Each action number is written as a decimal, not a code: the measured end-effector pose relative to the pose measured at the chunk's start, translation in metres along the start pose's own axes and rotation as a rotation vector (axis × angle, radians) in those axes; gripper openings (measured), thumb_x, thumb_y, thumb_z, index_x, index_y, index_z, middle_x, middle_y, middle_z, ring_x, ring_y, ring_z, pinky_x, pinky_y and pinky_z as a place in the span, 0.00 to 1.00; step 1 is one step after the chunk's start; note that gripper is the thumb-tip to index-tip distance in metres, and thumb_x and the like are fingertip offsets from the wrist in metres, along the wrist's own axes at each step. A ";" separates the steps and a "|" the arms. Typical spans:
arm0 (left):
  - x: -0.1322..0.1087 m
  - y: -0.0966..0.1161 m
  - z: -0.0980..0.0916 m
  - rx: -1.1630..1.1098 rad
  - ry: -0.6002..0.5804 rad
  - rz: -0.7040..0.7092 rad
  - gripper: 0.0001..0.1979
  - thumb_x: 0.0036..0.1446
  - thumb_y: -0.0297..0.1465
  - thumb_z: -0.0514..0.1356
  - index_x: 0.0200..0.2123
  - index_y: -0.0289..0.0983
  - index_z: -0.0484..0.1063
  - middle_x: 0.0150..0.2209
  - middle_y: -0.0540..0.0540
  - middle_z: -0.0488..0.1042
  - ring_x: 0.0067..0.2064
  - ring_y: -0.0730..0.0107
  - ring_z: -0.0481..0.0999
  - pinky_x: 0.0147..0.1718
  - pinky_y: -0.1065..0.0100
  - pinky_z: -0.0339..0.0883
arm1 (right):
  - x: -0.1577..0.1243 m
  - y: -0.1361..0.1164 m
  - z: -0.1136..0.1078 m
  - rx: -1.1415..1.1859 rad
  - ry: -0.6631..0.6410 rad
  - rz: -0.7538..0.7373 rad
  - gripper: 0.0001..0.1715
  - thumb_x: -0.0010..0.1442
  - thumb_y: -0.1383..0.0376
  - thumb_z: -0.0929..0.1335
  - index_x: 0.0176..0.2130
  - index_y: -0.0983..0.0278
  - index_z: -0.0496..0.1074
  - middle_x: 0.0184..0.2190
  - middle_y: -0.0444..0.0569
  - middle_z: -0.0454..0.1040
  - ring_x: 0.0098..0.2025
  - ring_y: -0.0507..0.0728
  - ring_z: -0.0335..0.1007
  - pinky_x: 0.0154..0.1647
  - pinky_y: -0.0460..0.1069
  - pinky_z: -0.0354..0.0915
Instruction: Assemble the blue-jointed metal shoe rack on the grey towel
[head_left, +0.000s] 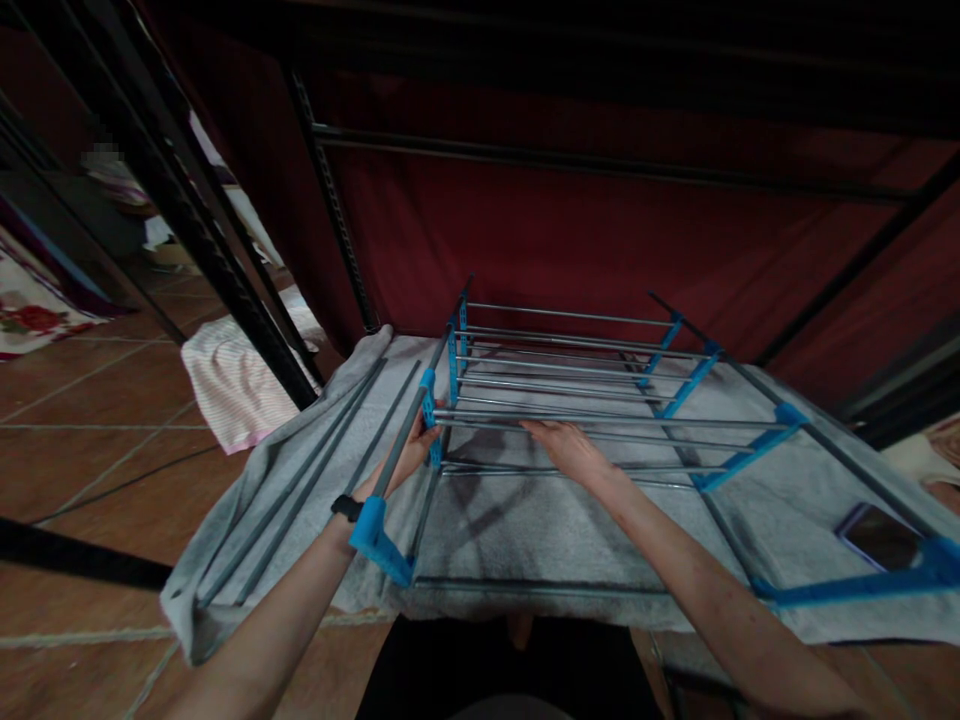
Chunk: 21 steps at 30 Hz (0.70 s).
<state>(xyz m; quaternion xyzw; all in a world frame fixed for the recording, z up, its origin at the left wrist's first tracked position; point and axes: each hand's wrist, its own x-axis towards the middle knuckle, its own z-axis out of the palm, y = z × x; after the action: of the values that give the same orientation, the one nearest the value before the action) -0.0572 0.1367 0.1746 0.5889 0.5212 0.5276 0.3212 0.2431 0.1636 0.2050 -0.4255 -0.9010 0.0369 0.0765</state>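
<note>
A metal rack [585, 410] of grey rods and blue plastic joints stands on a grey cloth [517, 520] on the floor. My left hand [409, 460] is closed around the rack's left side by a blue joint [429, 412]; a black band sits on that wrist. My right hand [564, 448] rests on a horizontal rod in the middle of the rack, fingers curled over it. Another blue joint [379, 540] is low on the same left pole, just in front of my left wrist.
Several loose grey rods [300, 490] lie on the cloth's left part. A phone [881, 535] lies on the cloth at right. A black metal frame [225, 270] with dark red fabric stands behind. A striped pink cloth [232, 385] lies on the tiled floor at left.
</note>
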 end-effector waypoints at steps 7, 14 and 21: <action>-0.003 0.007 0.000 0.066 0.018 0.029 0.21 0.56 0.34 0.59 0.52 0.33 0.68 0.54 0.36 0.71 0.59 0.50 0.68 0.63 0.52 0.57 | 0.004 0.002 0.003 0.032 0.019 -0.036 0.31 0.65 0.76 0.59 0.64 0.60 0.65 0.58 0.51 0.74 0.55 0.56 0.73 0.57 0.49 0.66; -0.001 0.002 0.001 0.011 0.007 -0.005 0.20 0.55 0.35 0.59 0.50 0.35 0.69 0.53 0.36 0.73 0.58 0.47 0.69 0.60 0.49 0.60 | 0.002 -0.006 0.006 -0.013 0.004 0.046 0.24 0.69 0.69 0.60 0.61 0.58 0.69 0.50 0.52 0.79 0.50 0.58 0.77 0.54 0.51 0.67; 0.005 -0.006 -0.005 -0.045 -0.010 -0.019 0.31 0.49 0.42 0.65 0.54 0.35 0.65 0.51 0.37 0.73 0.55 0.46 0.73 0.56 0.46 0.67 | -0.013 0.005 0.019 0.330 0.222 0.097 0.27 0.66 0.65 0.64 0.63 0.61 0.65 0.64 0.54 0.66 0.64 0.59 0.64 0.64 0.56 0.60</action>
<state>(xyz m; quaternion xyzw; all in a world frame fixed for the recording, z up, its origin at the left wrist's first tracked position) -0.0646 0.1419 0.1716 0.5793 0.5130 0.5332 0.3421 0.2524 0.1566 0.1845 -0.4517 -0.8471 0.1405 0.2423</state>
